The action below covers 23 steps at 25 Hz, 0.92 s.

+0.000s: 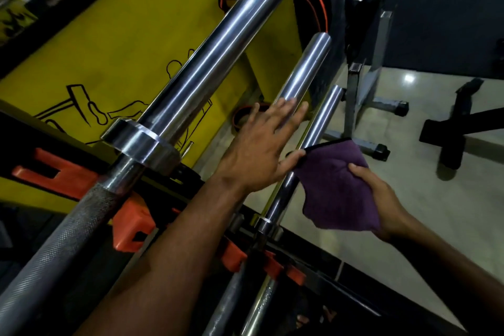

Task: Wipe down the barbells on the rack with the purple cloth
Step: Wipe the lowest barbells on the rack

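Head view looks down along three chrome bars on the rack [131, 229], its orange holders under them. The right hand [381, 199] grips the cloth [335, 185], purple and bunched, thumb on top and the other fingers hidden behind the fabric. The cloth hangs just left of that hand and drapes against the thin bar [324, 112], the one closest to the right hand, roughly midway up its sleeve. The left hand [261, 144] is flat, fingers straight and spread, palm lying on the middle bar [305, 71], so it's not really holding anything, just resting. Its thumb tip touches the cloth's upper corner, so both hands basically meet at the cloth. The big bar [207, 63] sits off beyond the left hand, untouched, its collar [141, 142] just past the left wrist. Yellow wall [109, 49] is behind it all.
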Each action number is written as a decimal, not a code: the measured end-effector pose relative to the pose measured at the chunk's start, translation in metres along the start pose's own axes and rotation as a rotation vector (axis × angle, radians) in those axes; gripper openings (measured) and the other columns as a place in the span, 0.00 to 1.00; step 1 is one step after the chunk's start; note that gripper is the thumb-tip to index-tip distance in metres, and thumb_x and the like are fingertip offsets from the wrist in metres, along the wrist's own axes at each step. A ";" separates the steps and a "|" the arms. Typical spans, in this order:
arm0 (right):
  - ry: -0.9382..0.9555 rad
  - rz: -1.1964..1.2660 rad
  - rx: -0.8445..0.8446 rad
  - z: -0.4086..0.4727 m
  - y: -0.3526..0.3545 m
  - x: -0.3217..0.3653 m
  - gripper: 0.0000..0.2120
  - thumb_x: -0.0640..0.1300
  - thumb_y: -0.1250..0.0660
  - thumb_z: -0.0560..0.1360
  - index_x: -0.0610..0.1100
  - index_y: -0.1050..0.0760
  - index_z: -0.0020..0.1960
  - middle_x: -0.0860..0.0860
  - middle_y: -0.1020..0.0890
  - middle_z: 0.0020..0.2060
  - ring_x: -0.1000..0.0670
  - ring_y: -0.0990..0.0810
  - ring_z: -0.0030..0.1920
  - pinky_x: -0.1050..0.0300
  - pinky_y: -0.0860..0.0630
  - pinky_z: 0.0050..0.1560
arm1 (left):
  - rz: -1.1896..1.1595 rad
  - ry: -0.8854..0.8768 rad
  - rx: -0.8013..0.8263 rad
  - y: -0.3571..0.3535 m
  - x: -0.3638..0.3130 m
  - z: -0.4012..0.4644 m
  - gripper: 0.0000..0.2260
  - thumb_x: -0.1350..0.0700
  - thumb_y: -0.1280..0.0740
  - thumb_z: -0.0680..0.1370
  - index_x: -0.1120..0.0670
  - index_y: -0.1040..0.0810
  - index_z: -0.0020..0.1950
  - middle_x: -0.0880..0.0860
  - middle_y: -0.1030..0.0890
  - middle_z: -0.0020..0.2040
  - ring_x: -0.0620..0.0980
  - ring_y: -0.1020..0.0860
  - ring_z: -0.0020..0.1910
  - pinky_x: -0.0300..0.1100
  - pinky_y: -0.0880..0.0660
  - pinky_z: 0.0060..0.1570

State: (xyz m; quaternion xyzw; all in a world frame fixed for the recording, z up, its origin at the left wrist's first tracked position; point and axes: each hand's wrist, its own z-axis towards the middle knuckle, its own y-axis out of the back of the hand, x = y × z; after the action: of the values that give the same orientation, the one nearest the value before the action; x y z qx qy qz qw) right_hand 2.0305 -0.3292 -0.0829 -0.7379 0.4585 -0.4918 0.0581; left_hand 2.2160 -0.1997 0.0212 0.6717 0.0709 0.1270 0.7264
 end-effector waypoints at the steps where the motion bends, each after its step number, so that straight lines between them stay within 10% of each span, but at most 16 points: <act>1: -0.063 -0.023 0.066 -0.005 0.003 0.015 0.20 0.52 0.30 0.72 0.43 0.22 0.60 0.43 0.13 0.48 0.45 0.14 0.43 0.48 0.22 0.53 | 0.015 -0.085 0.013 0.004 -0.003 -0.001 0.34 0.38 0.45 0.82 0.51 0.53 0.82 0.52 0.47 0.82 0.48 0.52 0.81 0.57 0.48 0.77; 4: -0.135 -0.305 0.240 -0.015 0.003 0.048 0.30 0.53 0.21 0.63 0.42 0.22 0.61 0.40 0.14 0.53 0.41 0.14 0.48 0.45 0.21 0.55 | -0.087 -0.230 0.092 0.009 -0.010 -0.006 0.35 0.34 0.44 0.80 0.53 0.41 0.80 0.51 0.35 0.78 0.47 0.42 0.78 0.52 0.39 0.75; 8: -0.084 -0.477 0.240 -0.018 0.006 0.093 0.24 0.50 0.23 0.68 0.42 0.22 0.61 0.41 0.15 0.54 0.39 0.15 0.53 0.42 0.20 0.59 | -0.772 0.005 0.245 0.016 -0.046 -0.009 0.23 0.42 0.31 0.78 0.50 0.27 0.70 0.45 0.20 0.62 0.41 0.22 0.61 0.46 0.22 0.59; 12: 0.291 -0.839 0.039 -0.018 0.028 0.092 0.11 0.55 0.34 0.79 0.55 0.22 0.58 0.54 0.16 0.51 0.55 0.16 0.50 0.57 0.20 0.49 | -0.749 0.145 0.080 0.003 -0.066 -0.005 0.10 0.48 0.33 0.80 0.49 0.26 0.59 0.45 0.17 0.51 0.44 0.19 0.48 0.49 0.20 0.49; 15: 0.397 -0.283 -0.368 -0.010 0.053 0.039 0.14 0.56 0.40 0.82 0.49 0.22 0.57 0.47 0.17 0.51 0.41 0.19 0.60 0.47 0.22 0.55 | -0.657 0.204 -0.014 -0.001 -0.079 -0.001 0.09 0.47 0.36 0.80 0.48 0.32 0.57 0.48 0.20 0.46 0.48 0.20 0.44 0.52 0.22 0.44; 20: -0.324 0.762 0.130 -0.020 0.037 -0.036 0.45 0.64 0.61 0.81 0.27 0.24 0.64 0.23 0.24 0.58 0.25 0.22 0.59 0.28 0.24 0.58 | -0.400 -0.130 0.308 -0.013 -0.125 -0.006 0.17 0.46 0.32 0.77 0.47 0.35 0.60 0.48 0.22 0.52 0.51 0.21 0.47 0.51 0.22 0.46; 23: -0.230 0.771 -0.045 -0.012 0.022 -0.025 0.37 0.61 0.46 0.80 0.28 0.16 0.47 0.30 0.17 0.46 0.31 0.15 0.43 0.32 0.18 0.41 | -0.261 -0.325 0.383 0.000 -0.100 -0.007 0.19 0.42 0.36 0.79 0.46 0.32 0.68 0.46 0.25 0.61 0.47 0.25 0.58 0.50 0.24 0.57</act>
State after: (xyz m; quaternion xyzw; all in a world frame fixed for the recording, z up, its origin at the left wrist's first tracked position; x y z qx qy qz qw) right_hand 2.0047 -0.3190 -0.1056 -0.5630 0.7029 -0.3381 0.2732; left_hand 2.1187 -0.2207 0.0138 0.7935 0.0622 -0.0924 0.5983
